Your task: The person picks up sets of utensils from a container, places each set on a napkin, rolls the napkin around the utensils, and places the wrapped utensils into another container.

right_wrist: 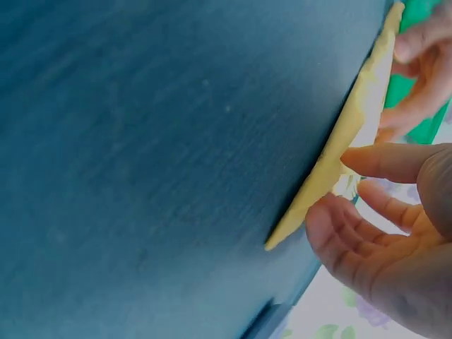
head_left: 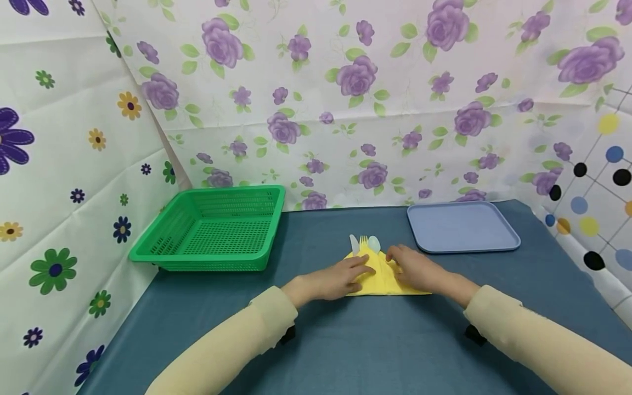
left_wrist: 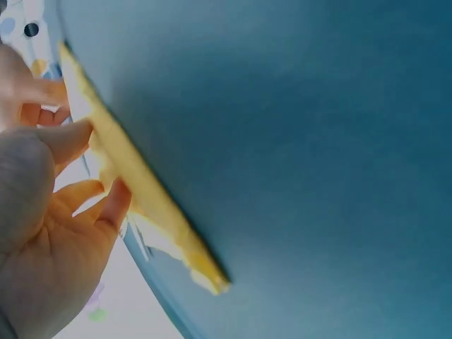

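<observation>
A folded yellow napkin (head_left: 382,284) lies flat on the table in front of me. The heads of a white knife (head_left: 354,244), a fork (head_left: 364,240) and a white spoon (head_left: 374,243) stick out past its far edge; their handles are hidden by the napkin. On the left part of the napkin rest the spread fingertips of my left hand (head_left: 340,278). My right hand (head_left: 418,269) touches its right part, with thumb and fingers loosely bent and apart. Both wrist views show the napkin low and edge-on, fingertips against its top.
A green perforated basket (head_left: 209,257) stands at the back left. Toward the back right lies a blue-grey tray (head_left: 464,227). Flower-print sheets (head_left: 316,109) hang behind and at the left of the dark blue table (head_left: 390,351); a dotted sheet hangs at the right.
</observation>
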A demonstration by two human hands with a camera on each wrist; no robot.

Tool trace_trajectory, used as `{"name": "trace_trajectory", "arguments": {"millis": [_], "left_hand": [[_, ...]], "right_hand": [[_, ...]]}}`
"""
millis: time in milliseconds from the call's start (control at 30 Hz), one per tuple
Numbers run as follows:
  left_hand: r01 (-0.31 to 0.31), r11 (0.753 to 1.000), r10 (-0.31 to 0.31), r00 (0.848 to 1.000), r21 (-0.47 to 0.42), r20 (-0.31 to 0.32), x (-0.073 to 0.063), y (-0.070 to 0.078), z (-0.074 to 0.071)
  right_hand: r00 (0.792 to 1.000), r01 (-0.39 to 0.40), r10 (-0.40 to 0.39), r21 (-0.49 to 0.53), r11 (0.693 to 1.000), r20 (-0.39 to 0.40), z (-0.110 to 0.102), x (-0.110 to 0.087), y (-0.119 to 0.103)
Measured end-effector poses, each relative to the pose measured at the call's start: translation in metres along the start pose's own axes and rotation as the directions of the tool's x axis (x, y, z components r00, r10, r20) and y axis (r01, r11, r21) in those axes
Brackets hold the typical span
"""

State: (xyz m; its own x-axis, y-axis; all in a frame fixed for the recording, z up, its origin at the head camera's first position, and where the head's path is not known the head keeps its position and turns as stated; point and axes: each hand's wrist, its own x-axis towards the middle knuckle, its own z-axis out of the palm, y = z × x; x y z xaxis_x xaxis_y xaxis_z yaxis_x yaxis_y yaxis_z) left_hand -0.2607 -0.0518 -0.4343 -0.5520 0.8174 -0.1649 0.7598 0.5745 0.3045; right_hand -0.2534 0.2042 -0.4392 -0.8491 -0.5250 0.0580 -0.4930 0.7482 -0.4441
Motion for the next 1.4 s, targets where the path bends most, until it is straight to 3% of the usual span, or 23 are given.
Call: {"name": "trace_trajectory", "arguments": {"millis": [133,267,367,467,667,933,1100,1400], "left_hand": [[0.049,0.997,-0.045,0.998,-0.061,0.051,0.005,-0.003,-0.007],[0.062,0.995,-0.055,0.995,-0.083,0.086,0.007,-0.005,-0.011],[0.075,0.993,-0.064,0.992,-0.096,0.107,0.008,-0.004,-0.013],[0.094,0.989,-0.08,0.989,-0.112,0.122,0.009,-0.002,-0.016],[0.132,0.984,-0.112,0.98,-0.119,0.162,0.014,0.003,-0.021],[0.171,0.982,-0.151,0.967,-0.085,0.203,0.021,0.007,-0.026],[0.188,0.979,-0.168,0.962,-0.076,0.214,0.024,0.007,-0.025],[0.178,0.978,-0.152,0.966,-0.111,0.209,0.022,0.002,-0.023]], "right_hand": [[0.99,0.139,-0.141,-0.124,0.982,-0.008,0.003,-0.008,-0.005],[0.957,0.287,-0.287,-0.199,0.937,0.028,0.005,-0.018,-0.006],[0.933,0.36,-0.351,-0.216,0.908,0.081,0.006,-0.028,-0.008],[0.918,0.391,-0.367,-0.187,0.901,0.15,0.006,-0.039,-0.01],[0.908,0.368,-0.322,-0.143,0.919,0.267,0.007,-0.059,-0.006],[0.901,0.382,-0.349,-0.09,0.92,0.259,0.008,-0.07,0.008],[0.917,0.32,-0.292,-0.062,0.946,0.274,0.004,-0.079,0.017],[0.95,0.175,-0.158,-0.043,0.984,0.27,-0.01,-0.102,0.035]]}}
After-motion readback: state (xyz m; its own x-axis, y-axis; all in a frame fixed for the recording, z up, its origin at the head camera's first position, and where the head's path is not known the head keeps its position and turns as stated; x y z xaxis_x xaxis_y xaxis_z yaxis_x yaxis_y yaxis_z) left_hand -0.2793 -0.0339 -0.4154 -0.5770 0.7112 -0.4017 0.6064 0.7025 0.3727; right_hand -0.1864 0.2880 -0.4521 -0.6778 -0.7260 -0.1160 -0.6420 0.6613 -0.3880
